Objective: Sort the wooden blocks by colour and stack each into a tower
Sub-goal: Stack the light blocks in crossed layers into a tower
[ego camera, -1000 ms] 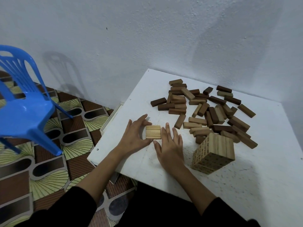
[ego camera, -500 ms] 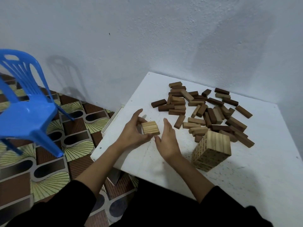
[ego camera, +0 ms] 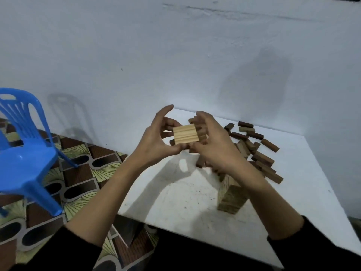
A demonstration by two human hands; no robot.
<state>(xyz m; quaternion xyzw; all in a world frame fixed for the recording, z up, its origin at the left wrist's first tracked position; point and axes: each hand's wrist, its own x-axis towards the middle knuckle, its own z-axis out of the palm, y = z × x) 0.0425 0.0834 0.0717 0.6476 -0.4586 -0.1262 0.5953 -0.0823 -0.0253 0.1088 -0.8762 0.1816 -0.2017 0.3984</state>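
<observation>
Holding pale block slab aloft, both hands, apparently.

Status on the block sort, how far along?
Done: one light tower stands at the table's near right. In hand: the left hand and right hand hold a light block layer raised above the table. Left: the loose pile, mostly dark; no dark tower visible.

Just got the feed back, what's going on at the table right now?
A person is sorting wooden blocks. Both hands hold a flat set of light blocks up above the white table: the left hand grips its left side, the right hand its right. A light tower already stands on the table under the right forearm. A loose pile of mixed blocks is still unsorted behind it.
</observation>
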